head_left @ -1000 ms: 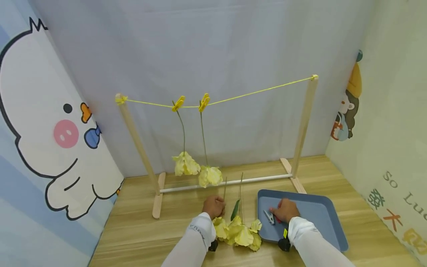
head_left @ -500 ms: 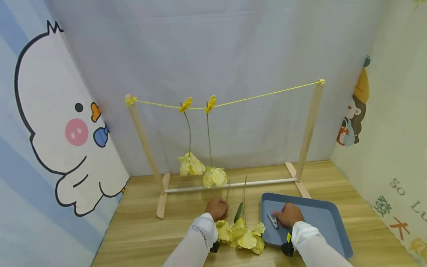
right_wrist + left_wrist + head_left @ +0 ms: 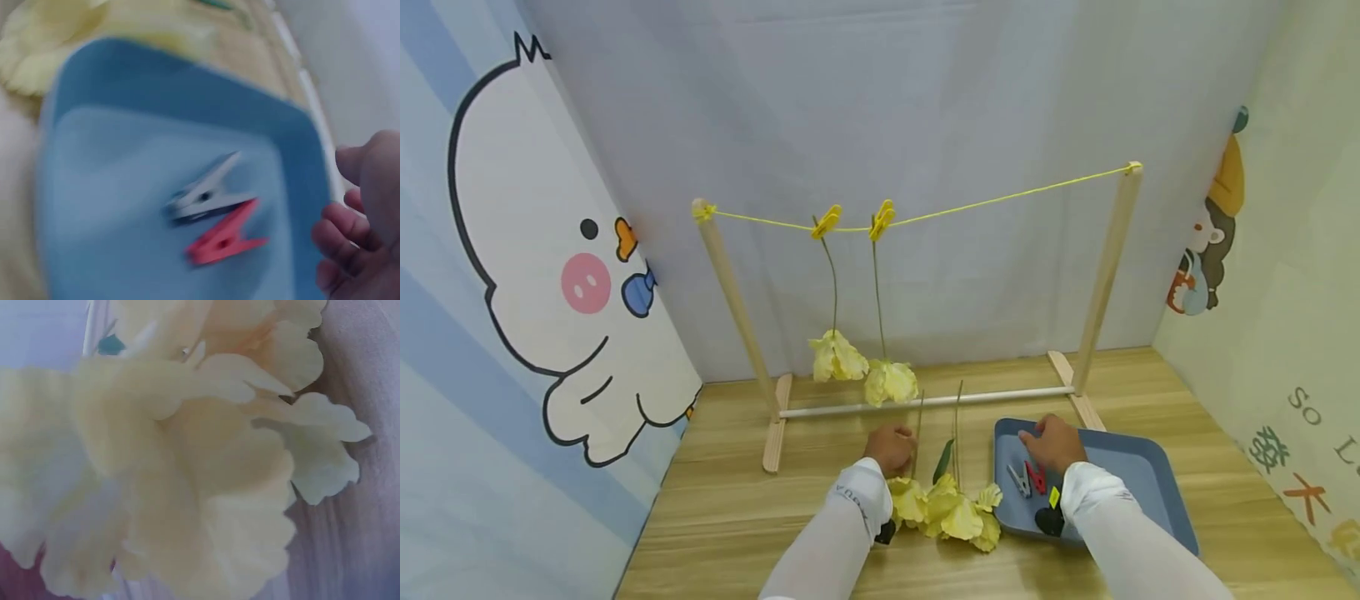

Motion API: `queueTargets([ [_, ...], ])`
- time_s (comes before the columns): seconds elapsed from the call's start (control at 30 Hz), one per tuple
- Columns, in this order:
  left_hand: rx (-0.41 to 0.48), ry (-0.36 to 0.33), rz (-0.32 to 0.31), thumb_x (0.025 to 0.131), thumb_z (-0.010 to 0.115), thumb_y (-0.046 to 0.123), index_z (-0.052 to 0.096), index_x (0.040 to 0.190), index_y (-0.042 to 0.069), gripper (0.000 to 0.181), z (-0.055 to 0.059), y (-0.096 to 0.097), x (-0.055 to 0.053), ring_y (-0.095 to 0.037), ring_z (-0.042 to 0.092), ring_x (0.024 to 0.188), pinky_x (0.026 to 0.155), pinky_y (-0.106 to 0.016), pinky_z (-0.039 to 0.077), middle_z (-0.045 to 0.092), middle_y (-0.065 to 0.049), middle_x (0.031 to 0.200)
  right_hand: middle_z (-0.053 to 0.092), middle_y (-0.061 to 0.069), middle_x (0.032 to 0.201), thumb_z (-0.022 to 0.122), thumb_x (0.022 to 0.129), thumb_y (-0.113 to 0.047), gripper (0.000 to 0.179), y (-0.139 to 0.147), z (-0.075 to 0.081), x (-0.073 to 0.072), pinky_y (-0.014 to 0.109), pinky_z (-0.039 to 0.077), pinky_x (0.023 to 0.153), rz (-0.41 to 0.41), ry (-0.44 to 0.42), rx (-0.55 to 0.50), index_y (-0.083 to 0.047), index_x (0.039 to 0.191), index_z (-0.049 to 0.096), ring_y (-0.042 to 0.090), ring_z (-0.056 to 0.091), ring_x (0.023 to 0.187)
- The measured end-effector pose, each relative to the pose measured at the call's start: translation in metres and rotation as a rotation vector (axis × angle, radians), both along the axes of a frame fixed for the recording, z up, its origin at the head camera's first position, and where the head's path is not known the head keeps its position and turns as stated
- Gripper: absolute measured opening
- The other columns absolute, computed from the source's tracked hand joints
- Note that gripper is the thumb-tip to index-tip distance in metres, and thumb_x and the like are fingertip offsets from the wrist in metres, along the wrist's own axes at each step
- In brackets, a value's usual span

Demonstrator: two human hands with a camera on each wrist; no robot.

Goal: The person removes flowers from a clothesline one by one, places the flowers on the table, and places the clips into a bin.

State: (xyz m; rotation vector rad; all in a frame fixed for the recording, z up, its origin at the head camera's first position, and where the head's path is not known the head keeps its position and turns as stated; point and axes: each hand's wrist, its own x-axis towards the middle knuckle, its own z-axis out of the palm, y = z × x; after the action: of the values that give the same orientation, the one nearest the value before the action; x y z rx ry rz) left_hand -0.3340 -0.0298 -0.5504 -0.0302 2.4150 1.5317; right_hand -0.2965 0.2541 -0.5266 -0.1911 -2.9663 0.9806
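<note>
My left hand (image 3: 891, 450) is low over the table, its curled fingers at the stem of a yellow artificial flower (image 3: 907, 502); the left wrist view shows only blurred pale petals (image 3: 187, 469), not the hand. Beside it lie more yellow flowers (image 3: 961, 518), stems pointing away from me, with a green leaf (image 3: 943, 461). Over the far left part of the blue tray (image 3: 1120, 454) hovers my right hand (image 3: 1056, 443), fingers loosely bent around nothing. A red clothespin (image 3: 226, 236) and a grey clothespin (image 3: 209, 194) lie side by side on the tray floor.
Behind stands a wooden frame (image 3: 1105, 283) with a yellow line (image 3: 1000, 198) tied between its posts. Two yellow clothespins (image 3: 827, 222) on the line hold two flowers (image 3: 838, 357) head down. A white rod (image 3: 985, 399) joins the frame's feet.
My right hand has let go of the red clothespin and moved away from it, leaving it in the tray beside the grey one. The left hand keeps its place at the stem.
</note>
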Motion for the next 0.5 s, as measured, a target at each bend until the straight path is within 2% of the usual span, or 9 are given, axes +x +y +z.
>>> queueTargets([
  [0.07,-0.046,0.037,-0.014,0.097,0.058,0.013,0.063,0.117,0.003,0.023,0.002,-0.003,-0.003,-0.017,0.055,0.059,0.052,-0.032,0.048,0.066,-0.011,0.078,0.065,0.024,0.094,0.063,0.091,-0.022,0.034,-0.004,0.012,-0.008,0.05,0.05,0.072,0.027,0.044,-0.028,0.01,0.102,0.058,0.039,0.062,0.085],
  [0.13,-0.096,0.119,-0.042,0.097,0.058,0.014,0.064,0.115,0.003,0.022,0.006,-0.006,-0.007,-0.021,0.061,0.073,0.061,-0.036,0.052,0.067,-0.011,0.09,0.065,0.022,0.092,0.063,0.091,-0.02,0.029,-0.007,0.024,-0.019,0.049,0.051,0.072,0.062,0.1,-0.054,0.008,0.098,0.059,0.037,0.063,0.084],
  [0.23,-0.124,0.231,-0.074,0.097,0.058,0.014,0.065,0.11,0.001,0.02,0.02,-0.012,-0.01,-0.027,0.065,0.087,0.072,-0.041,0.054,0.068,-0.012,0.098,0.066,0.02,0.091,0.063,0.092,-0.019,0.025,-0.013,0.046,-0.036,0.047,0.05,0.074,0.116,0.181,-0.077,0.006,0.097,0.061,0.035,0.063,0.085],
  [0.33,-0.116,0.298,-0.097,0.098,0.058,0.014,0.067,0.105,0.0,0.018,0.034,-0.019,-0.011,-0.023,0.066,0.081,0.073,-0.04,0.054,0.069,-0.012,0.091,0.065,0.018,0.089,0.062,0.093,-0.017,0.022,-0.021,0.074,-0.047,0.046,0.05,0.075,0.165,0.239,-0.09,0.005,0.097,0.061,0.034,0.062,0.084],
  [0.5,-0.159,0.377,-0.052,0.098,0.06,0.024,0.07,0.097,0.005,0.022,0.052,-0.03,-0.005,-0.015,0.062,0.069,0.065,-0.035,0.053,0.069,-0.006,0.08,0.065,0.016,0.089,0.061,0.095,-0.016,0.021,-0.038,0.116,-0.054,0.046,0.049,0.074,0.227,0.307,-0.101,0.004,0.099,0.062,0.032,0.061,0.082],
])
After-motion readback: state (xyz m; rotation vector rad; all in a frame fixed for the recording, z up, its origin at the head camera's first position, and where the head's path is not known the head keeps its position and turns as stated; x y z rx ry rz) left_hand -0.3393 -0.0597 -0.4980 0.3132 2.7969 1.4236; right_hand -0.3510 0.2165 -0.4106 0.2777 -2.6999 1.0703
